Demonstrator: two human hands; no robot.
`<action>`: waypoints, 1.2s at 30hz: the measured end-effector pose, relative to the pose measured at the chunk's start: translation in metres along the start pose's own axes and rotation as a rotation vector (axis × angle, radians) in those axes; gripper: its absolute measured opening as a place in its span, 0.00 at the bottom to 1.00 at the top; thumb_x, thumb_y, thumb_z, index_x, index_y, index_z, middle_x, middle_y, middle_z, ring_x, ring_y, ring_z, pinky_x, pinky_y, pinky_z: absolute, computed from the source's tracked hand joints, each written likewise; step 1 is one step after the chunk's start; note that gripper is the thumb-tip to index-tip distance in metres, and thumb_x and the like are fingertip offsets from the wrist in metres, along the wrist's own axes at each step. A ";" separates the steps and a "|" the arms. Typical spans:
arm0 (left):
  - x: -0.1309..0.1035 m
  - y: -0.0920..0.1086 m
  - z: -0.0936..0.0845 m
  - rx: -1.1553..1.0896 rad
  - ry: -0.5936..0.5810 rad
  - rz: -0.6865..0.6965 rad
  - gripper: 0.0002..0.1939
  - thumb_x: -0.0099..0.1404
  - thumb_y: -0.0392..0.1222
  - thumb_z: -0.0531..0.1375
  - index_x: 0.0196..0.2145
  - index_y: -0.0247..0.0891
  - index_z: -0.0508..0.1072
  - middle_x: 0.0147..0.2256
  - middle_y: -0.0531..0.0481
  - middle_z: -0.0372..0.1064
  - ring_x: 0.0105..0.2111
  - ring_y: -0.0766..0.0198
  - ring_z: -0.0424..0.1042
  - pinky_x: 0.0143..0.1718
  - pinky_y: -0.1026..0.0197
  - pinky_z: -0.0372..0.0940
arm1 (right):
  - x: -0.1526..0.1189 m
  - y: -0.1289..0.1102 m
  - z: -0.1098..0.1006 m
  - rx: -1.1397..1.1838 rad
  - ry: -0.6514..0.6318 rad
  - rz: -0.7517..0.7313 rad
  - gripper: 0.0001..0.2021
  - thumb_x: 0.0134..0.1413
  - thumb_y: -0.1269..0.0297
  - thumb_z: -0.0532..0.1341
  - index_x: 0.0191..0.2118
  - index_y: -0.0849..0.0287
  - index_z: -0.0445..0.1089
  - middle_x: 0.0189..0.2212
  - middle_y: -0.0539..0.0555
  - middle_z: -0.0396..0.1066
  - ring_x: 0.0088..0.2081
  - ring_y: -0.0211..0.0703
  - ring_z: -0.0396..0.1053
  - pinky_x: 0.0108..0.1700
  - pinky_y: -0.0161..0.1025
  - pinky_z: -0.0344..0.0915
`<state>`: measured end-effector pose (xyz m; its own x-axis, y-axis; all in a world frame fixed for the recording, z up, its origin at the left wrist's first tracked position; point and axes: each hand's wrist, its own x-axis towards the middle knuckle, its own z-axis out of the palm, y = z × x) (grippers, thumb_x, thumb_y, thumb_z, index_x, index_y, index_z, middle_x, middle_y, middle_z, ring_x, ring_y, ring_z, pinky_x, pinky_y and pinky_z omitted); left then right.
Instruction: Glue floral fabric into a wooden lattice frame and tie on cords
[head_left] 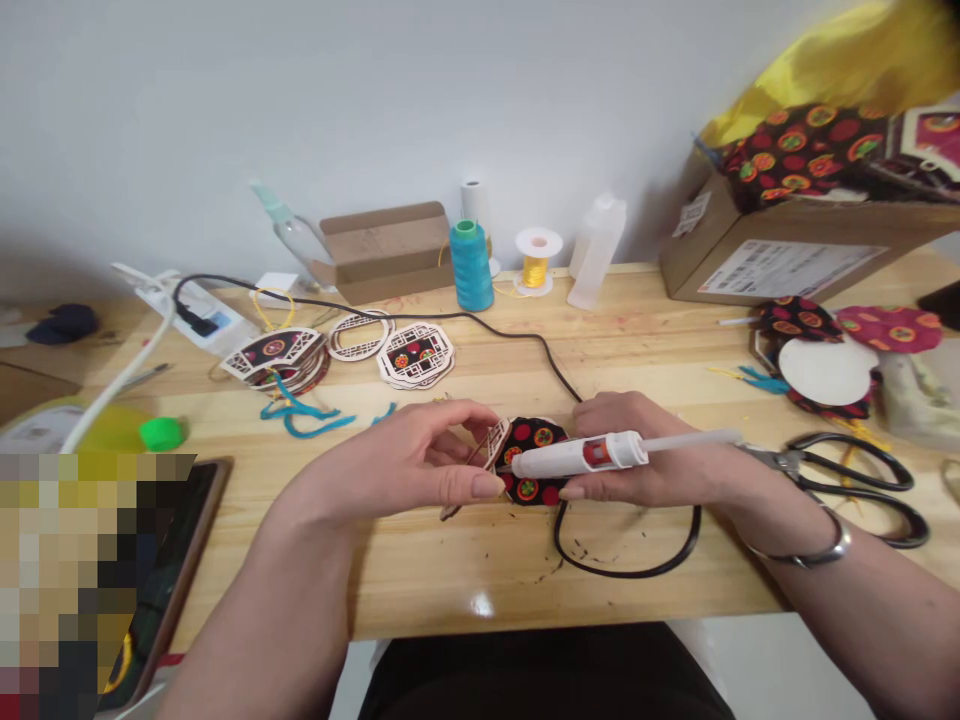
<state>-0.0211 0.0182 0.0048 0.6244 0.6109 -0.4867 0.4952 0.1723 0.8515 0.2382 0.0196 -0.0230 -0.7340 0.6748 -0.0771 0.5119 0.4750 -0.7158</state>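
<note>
My left hand (420,460) pinches a pale lattice-edged wooden frame (491,445) with thumb and fingers. Beside the frame is a black patterned fabric piece (540,437), its right edge by my right thumb. In my right hand (626,450) is a white glue gun (577,455), its tip pointing left at the place where frame and fabric meet. A glue stick (694,440) sticks out of the gun's back end. The gun's black cord (630,573) loops below my right hand. Part of the frame is hidden behind my left fingers.
Fan-shaped pieces (277,350), an octagonal piece (415,357) and blue thread (307,415) lie at the left. Behind stand a teal spool (472,270), a yellow spool (535,270) and bottles (598,250). Scissors (862,480) lie right, below a cardboard box (787,250). A tablet (187,550) lies left.
</note>
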 end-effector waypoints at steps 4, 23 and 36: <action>0.000 0.000 0.001 -0.044 0.000 0.019 0.28 0.56 0.53 0.62 0.51 0.41 0.63 0.36 0.49 0.71 0.33 0.60 0.70 0.26 0.64 0.63 | 0.001 0.000 0.001 -0.017 -0.020 0.028 0.20 0.50 0.48 0.62 0.22 0.61 0.63 0.20 0.48 0.60 0.22 0.33 0.56 0.26 0.34 0.50; 0.002 0.004 0.004 -0.061 -0.008 -0.005 0.30 0.55 0.56 0.63 0.51 0.41 0.64 0.41 0.46 0.71 0.39 0.55 0.70 0.29 0.63 0.63 | -0.002 0.000 0.002 -0.031 -0.068 -0.030 0.21 0.51 0.46 0.60 0.23 0.61 0.65 0.19 0.48 0.59 0.21 0.32 0.54 0.25 0.34 0.49; 0.002 0.000 0.000 -0.028 0.163 -0.024 0.25 0.56 0.55 0.62 0.48 0.41 0.67 0.35 0.50 0.73 0.31 0.61 0.69 0.27 0.64 0.61 | 0.000 0.010 0.000 -0.092 0.224 -0.030 0.21 0.52 0.51 0.61 0.19 0.59 0.57 0.18 0.46 0.54 0.20 0.32 0.52 0.24 0.35 0.47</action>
<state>-0.0192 0.0193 0.0039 0.5052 0.7234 -0.4706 0.4905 0.2079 0.8463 0.2429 0.0242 -0.0299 -0.6376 0.7629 0.1066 0.5373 0.5396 -0.6482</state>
